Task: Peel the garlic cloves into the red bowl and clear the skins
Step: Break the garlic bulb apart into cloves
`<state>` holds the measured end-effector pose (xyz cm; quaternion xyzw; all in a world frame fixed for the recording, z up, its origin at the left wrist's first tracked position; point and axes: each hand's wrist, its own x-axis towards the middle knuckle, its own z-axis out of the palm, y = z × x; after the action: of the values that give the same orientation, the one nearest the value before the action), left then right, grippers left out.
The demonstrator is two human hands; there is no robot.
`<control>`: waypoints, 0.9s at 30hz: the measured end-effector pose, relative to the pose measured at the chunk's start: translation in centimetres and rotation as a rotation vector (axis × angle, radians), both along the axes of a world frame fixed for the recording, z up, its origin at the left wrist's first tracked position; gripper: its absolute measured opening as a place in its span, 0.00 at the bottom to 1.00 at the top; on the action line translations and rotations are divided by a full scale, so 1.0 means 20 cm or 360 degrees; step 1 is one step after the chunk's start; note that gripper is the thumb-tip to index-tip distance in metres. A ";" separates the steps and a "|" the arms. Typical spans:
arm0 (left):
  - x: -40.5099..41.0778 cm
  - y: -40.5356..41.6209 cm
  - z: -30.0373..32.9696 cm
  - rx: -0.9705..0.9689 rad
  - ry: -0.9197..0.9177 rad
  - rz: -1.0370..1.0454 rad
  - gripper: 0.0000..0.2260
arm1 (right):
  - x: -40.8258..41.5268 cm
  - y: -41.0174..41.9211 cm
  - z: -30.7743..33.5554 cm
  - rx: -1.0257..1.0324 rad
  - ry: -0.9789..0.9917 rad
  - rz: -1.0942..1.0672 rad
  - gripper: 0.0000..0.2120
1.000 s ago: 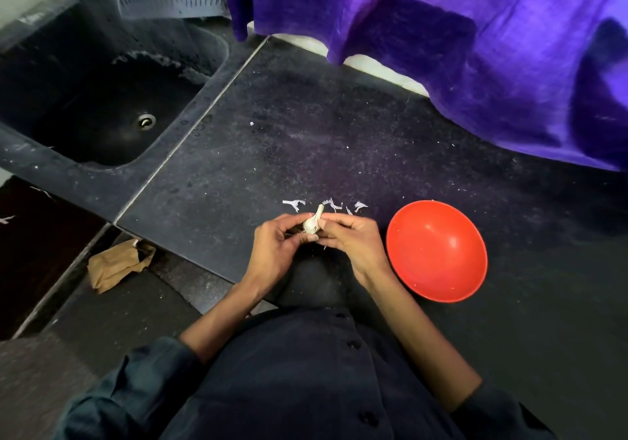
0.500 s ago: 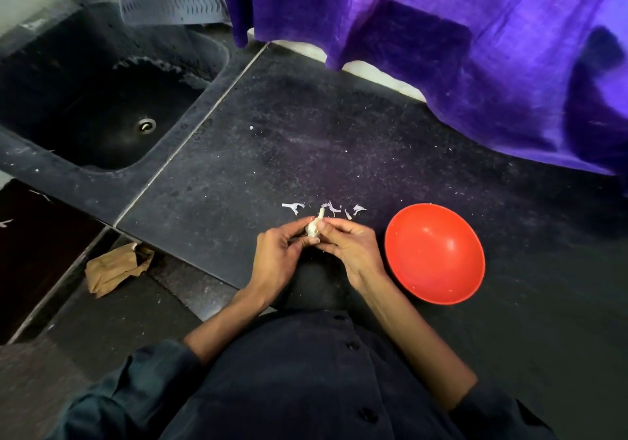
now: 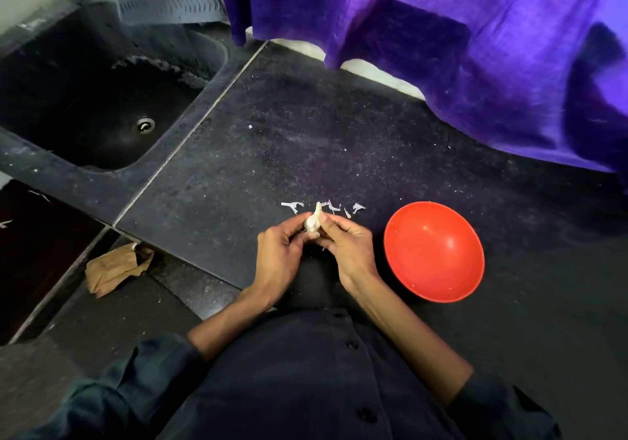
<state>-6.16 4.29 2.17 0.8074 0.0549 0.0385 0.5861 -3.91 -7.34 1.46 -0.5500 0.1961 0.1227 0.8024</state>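
While both hands grip garlic, red bowl holds flecks.

A dark speckled stone counter fills the scene, with a black sink sunk into its left end. Purple cloth hangs along the back, and a crumpled brown paper bag lies on the floor below.

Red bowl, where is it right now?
In the head view, the red bowl sits on the dark counter, just right of the right hand.
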 end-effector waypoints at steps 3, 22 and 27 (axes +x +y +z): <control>0.00 0.01 -0.01 0.0055 0.0001 0.0015 0.16 | 0.00 0.00 0.00 0.0097 0.0052 0.0036 0.11; 0.01 -0.03 -0.03 0.0431 -0.0130 0.0092 0.19 | 0.01 0.11 0.01 0.0087 0.0057 -0.0296 0.06; 0.01 -0.02 -0.03 0.0448 -0.0209 0.0114 0.18 | 0.01 0.12 0.05 0.0290 0.0233 -0.0354 0.06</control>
<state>-5.92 3.81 1.59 0.8748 0.0393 0.1194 0.4679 -3.68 -5.02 2.42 -0.4393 0.3018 0.0901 0.8413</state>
